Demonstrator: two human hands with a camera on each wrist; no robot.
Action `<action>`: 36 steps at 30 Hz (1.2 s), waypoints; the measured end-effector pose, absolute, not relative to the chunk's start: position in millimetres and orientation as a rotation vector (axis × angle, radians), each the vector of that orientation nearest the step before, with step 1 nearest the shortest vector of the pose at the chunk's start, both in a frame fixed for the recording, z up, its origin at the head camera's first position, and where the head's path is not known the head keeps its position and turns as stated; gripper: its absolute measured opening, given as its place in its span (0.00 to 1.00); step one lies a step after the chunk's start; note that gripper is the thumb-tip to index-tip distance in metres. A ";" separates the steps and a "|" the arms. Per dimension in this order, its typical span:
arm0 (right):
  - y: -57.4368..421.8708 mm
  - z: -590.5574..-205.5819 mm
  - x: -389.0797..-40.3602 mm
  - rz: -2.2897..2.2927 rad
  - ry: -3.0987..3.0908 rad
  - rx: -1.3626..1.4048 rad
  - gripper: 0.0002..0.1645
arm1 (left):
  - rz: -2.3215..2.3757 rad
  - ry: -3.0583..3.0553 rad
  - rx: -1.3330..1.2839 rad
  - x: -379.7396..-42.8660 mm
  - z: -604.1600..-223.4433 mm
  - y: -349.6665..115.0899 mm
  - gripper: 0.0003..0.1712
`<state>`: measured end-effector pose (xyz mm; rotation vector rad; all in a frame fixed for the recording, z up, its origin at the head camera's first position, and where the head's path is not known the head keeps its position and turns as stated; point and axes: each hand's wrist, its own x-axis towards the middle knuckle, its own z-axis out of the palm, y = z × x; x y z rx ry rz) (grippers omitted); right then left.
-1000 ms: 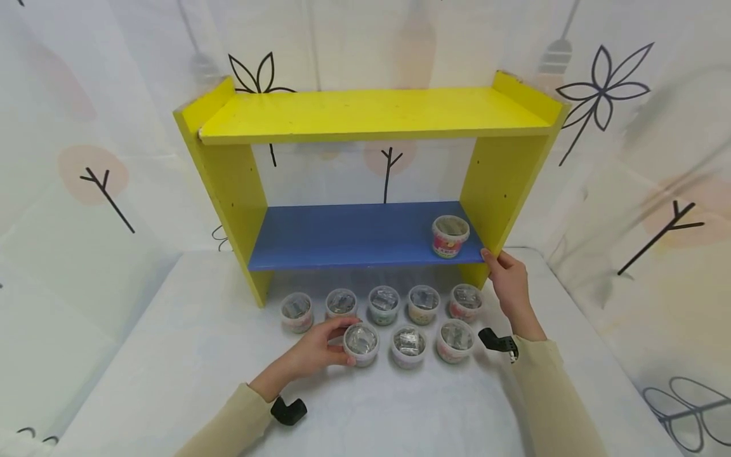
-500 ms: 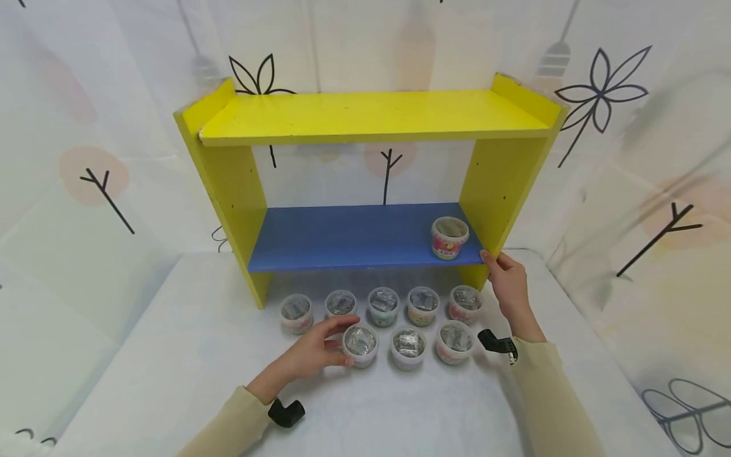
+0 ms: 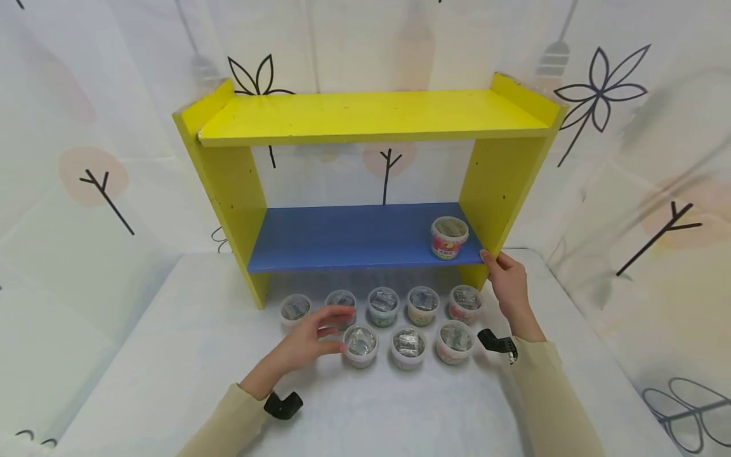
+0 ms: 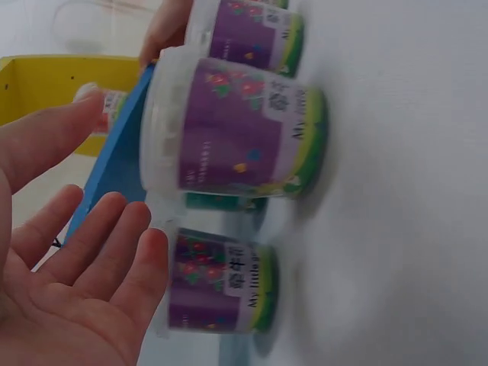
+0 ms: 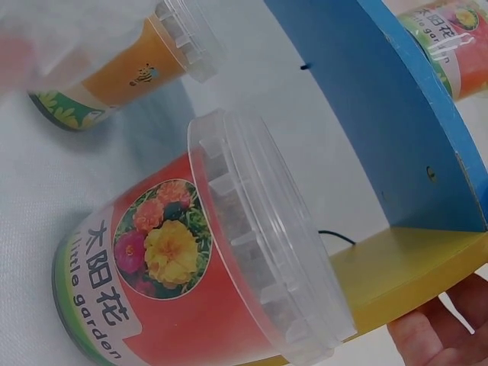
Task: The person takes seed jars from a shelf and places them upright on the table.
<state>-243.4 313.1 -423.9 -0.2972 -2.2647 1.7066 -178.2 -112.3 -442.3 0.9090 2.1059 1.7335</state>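
Observation:
My left hand (image 3: pixel 301 346) hovers just left of the nearest-left plastic cup (image 3: pixel 361 346), fingers and thumb spread around nothing. In the left wrist view its palm (image 4: pixel 76 305) is turned up beside a cup with a purple flower label (image 4: pixel 236 126). At the lower right corner of a yellow shelf unit (image 3: pixel 371 114), my right hand (image 3: pixel 510 289) grips the side panel, thumb at the front edge and fingers behind. One cup with a red label (image 3: pixel 449 238) stands on the blue shelf board (image 3: pixel 348 238), at its right end.
On the white table stand two rows of lidded cups. The back row, with a pale green cup (image 3: pixel 383 306) midway, lies under the shelf front. In front are a silver-topped cup (image 3: pixel 408 348) and a red-labelled cup (image 3: pixel 455 342). Patterned cloth (image 3: pixel 114 114) surrounds the table.
My left fingers and thumb have come off the front-left cup, and the hand has drawn up and left. The cups stay where they were. My right hand keeps its grip.

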 end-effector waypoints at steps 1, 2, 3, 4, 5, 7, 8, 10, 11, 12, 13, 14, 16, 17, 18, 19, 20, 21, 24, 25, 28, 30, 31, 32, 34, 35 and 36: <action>312.9 -423.4 -243.0 1.705 -2.264 -0.298 0.41 | 1.741 2.111 0.922 -179.4 -440.2 -112.9 0.37; 312.8 -423.1 -242.7 1.705 -2.263 -0.298 0.40 | 1.749 2.118 0.930 -180.6 -438.1 -113.5 0.36; 312.8 -423.1 -242.5 1.705 -2.264 -0.299 0.41 | 1.758 2.123 0.942 -182.0 -436.4 -113.9 0.36; 312.9 -423.2 -242.3 1.703 -2.263 -0.301 0.41 | 1.766 2.129 0.947 -183.1 -434.2 -114.1 0.35; 312.9 -423.3 -242.0 1.702 -2.262 -0.302 0.41 | 1.773 2.136 0.950 -184.5 -432.2 -114.1 0.35; 313.0 -423.6 -241.8 1.702 -2.264 -0.295 0.41 | 1.771 2.162 0.949 -187.2 -428.2 -113.7 0.34; 313.2 -423.8 -241.9 1.703 -2.266 -0.290 0.41 | 1.772 2.168 0.949 -188.4 -426.0 -113.1 0.34; 313.4 -424.0 -242.0 1.701 -2.268 -0.285 0.41 | 1.778 2.184 0.950 -191.1 -421.1 -110.8 0.34; 313.7 -424.3 -242.4 1.700 -2.270 -0.284 0.41 | 1.781 2.191 0.955 -193.0 -419.2 -109.0 0.33; 313.9 -424.4 -242.5 1.699 -2.272 -0.285 0.41 | 1.781 2.201 0.957 -194.5 -416.5 -107.0 0.33; 314.0 -424.4 -242.7 1.701 -2.271 -0.288 0.42 | 1.785 2.209 0.955 -196.0 -413.7 -104.8 0.33; 314.1 -424.4 -242.7 1.698 -2.272 -0.295 0.42 | 1.785 2.218 0.955 -197.4 -410.8 -102.4 0.33; 314.1 -424.4 -242.8 1.697 -2.273 -0.305 0.42 | 1.775 2.244 0.957 -200.5 -405.6 -97.0 0.32; 314.0 -424.2 -242.8 1.698 -2.274 -0.308 0.42 | 1.773 2.253 0.961 -202.3 -403.1 -94.2 0.32; 313.8 -423.9 -242.6 1.700 -2.270 -0.309 0.42 | 1.772 2.260 0.961 -203.6 -399.9 -91.2 0.31; 313.7 -423.8 -242.7 1.701 -2.268 -0.307 0.42 | 1.771 2.268 0.963 -205.2 -397.1 -87.9 0.31; 313.6 -423.7 -242.7 1.702 -2.266 -0.303 0.42 | 1.771 2.272 0.969 -207.1 -394.7 -84.4 0.31; 313.6 -423.7 -242.9 1.703 -2.265 -0.298 0.42 | 1.778 2.271 0.977 -209.3 -392.6 -80.6 0.31; 313.7 -424.9 -243.7 1.709 -2.261 -0.289 0.41 | 1.808 2.256 1.000 -216.5 -387.6 -68.4 0.31; 313.8 -425.2 -243.9 1.710 -2.265 -0.288 0.41 | 1.821 2.249 1.007 -219.3 -386.5 -64.0 0.31; 313.8 -425.7 -243.9 1.705 -2.277 -0.294 0.40 | 1.857 2.227 1.026 -227.5 -383.9 -49.9 0.31; 313.6 -425.4 -243.5 1.700 -2.285 -0.297 0.40 | 1.868 2.229 1.034 -232.4 -381.4 -40.5 0.31; 313.8 -425.2 -243.3 1.697 -2.286 -0.299 0.40 | 1.873 2.229 1.035 -234.8 -380.0 -35.9 0.32; 313.8 -424.8 -243.0 1.692 -2.286 -0.300 0.40 | 1.871 2.235 1.035 -237.0 -378.5 -31.5 0.32; 314.2 -424.1 -242.6 1.685 -2.288 -0.299 0.39 | 1.869 2.249 1.024 -241.3 -374.9 -23.1 0.32; 314.4 -423.6 -242.4 1.684 -2.289 -0.294 0.39 | 1.870 2.254 1.014 -243.5 -373.3 -18.8 0.32; 314.7 -423.5 -242.5 1.680 -2.290 -0.291 0.39 | 1.870 2.257 1.003 -245.8 -371.5 -14.5 0.32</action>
